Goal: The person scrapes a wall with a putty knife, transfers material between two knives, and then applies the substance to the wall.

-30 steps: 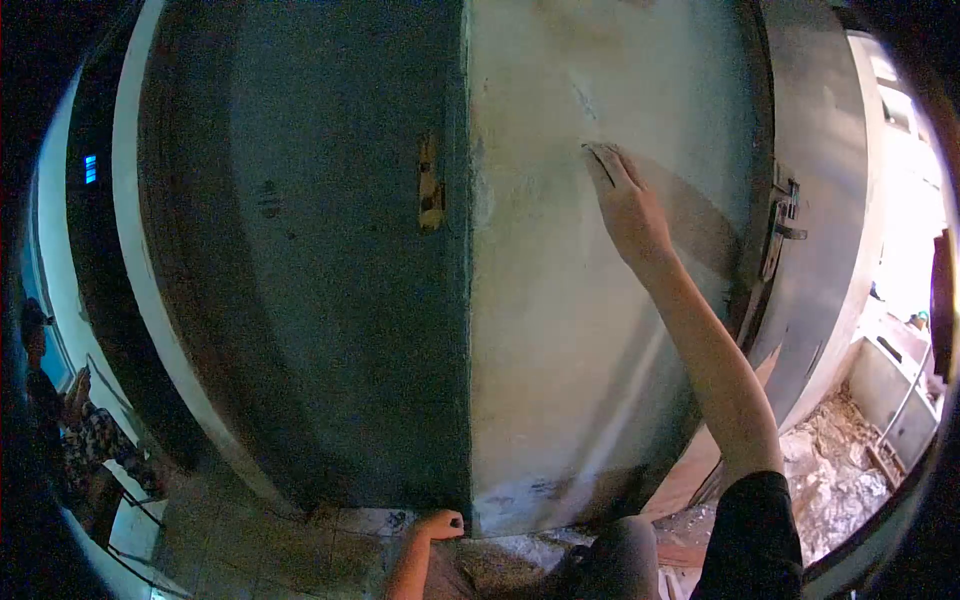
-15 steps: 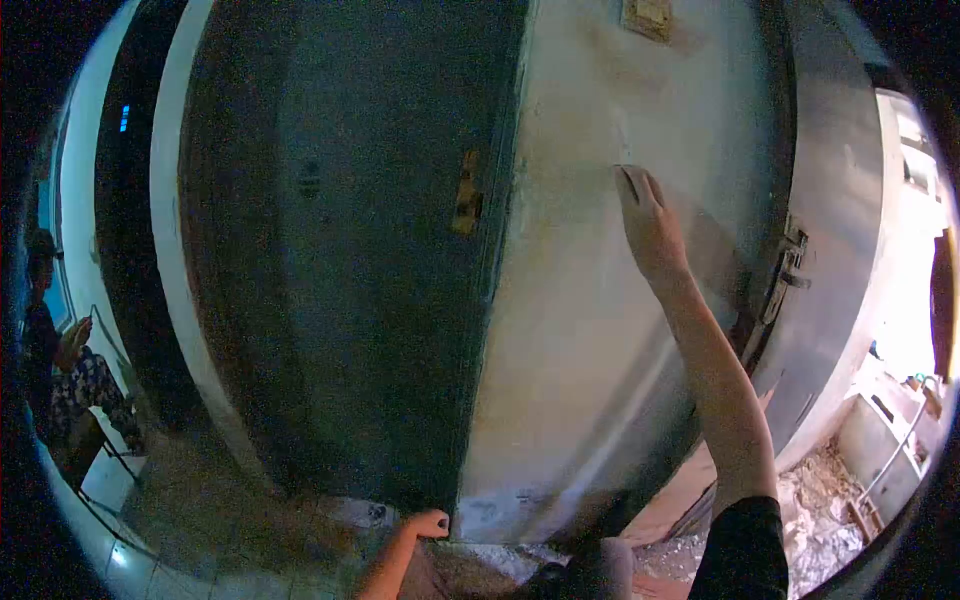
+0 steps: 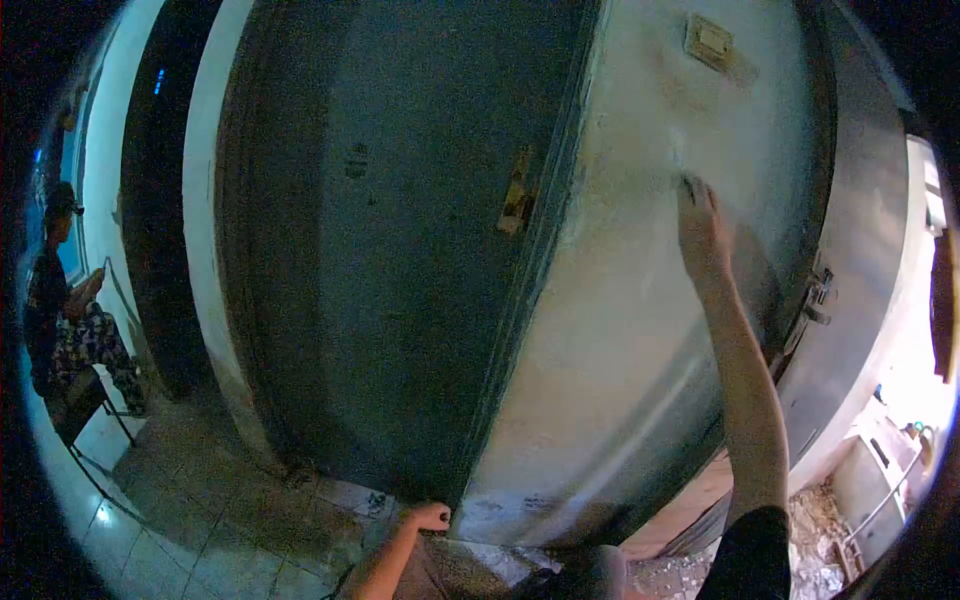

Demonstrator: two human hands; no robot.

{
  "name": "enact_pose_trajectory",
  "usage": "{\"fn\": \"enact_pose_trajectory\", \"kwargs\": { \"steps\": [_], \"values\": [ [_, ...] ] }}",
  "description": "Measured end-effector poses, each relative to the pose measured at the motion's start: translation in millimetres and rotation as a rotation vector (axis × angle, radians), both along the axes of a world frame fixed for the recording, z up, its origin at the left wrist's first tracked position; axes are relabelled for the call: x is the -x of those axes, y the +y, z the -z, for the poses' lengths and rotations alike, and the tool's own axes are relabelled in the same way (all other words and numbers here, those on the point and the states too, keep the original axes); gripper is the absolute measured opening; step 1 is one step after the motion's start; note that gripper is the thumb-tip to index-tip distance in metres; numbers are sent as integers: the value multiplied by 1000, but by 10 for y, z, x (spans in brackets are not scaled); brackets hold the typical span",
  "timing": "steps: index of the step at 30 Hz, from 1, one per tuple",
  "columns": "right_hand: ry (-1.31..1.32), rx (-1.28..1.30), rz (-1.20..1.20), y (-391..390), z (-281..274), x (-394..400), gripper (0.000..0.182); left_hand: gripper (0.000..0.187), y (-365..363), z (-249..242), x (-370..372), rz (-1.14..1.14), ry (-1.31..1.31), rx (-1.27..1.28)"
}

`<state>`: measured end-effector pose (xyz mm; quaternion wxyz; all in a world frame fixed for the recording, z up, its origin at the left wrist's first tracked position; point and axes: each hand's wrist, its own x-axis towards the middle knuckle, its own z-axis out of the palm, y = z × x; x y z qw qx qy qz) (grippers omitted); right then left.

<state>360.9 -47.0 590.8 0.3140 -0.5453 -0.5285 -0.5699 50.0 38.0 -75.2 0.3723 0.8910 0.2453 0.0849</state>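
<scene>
My right hand (image 3: 706, 225) is raised against the pale wall (image 3: 600, 330), below a dirty light switch (image 3: 709, 42). Its fingers are bent and pressed together at the wall; whatever they may hold is too small to make out. Low down, near the bottom corner of the dark door (image 3: 420, 300), my left hand (image 3: 430, 517) is curled closed, and its contents are hidden. A brass lock plate (image 3: 518, 190) is fixed on the door's right side.
At the far left a person (image 3: 62, 270) in a cap sits on a chair. A grey door (image 3: 865, 220) with a latch (image 3: 818, 298) stands at right. Rubble (image 3: 815, 520) lies on the floor beyond it. Floor tiles (image 3: 220, 530) show at lower left.
The view has shifted, so the door, wall and switch appear farther right. My right hand is still up at the wall, its fingers slightly blurred. My left hand remains low and closed.
</scene>
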Motion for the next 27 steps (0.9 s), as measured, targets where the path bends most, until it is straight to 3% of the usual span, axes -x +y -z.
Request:
{"fn": "enact_pose_trajectory", "kwargs": {
  "steps": [2, 3, 6, 9, 12, 15, 18, 21, 24, 27],
  "values": [
    [-153, 32, 65, -191, 330, 149, 39, 26, -8, -70, 48, 21, 12, 64],
    [-228, 51, 96, -248, 414, 189, 40, 25, 43, 122, 15, 46, -98, -4],
    [-279, -9, 87, -76, 292, 5, 40, 25, 66, 193, -24, 72, -130, -15],
    [-83, 50, -174, -113, 83, 81, 41, 23, 45, 133, -27, 43, -47, -31],
    [-233, 35, 88, -203, 203, 141, 40, 22, 57, 147, 8, -20, 0, 24],
    [-72, 64, -113, -182, 355, 71, 37, 24, -1, 159, 4, -21, -146, -58],
    [-231, -11, -10, -35, 91, -45, 34, 27, 27, 74, -56, 25, -44, 2],
    [-179, -36, -50, 80, -137, 19, 32, 29, 8, 77, -45, 26, -24, -13],
    [98, 81, -211, -30, -66, 84, 34, 30, 15, 152, -37, 6, -38, 47],
    [-113, 40, -16, -46, 300, -90, 35, 31, -10, 71, -9, -12, 16, 18]
  ]
}}
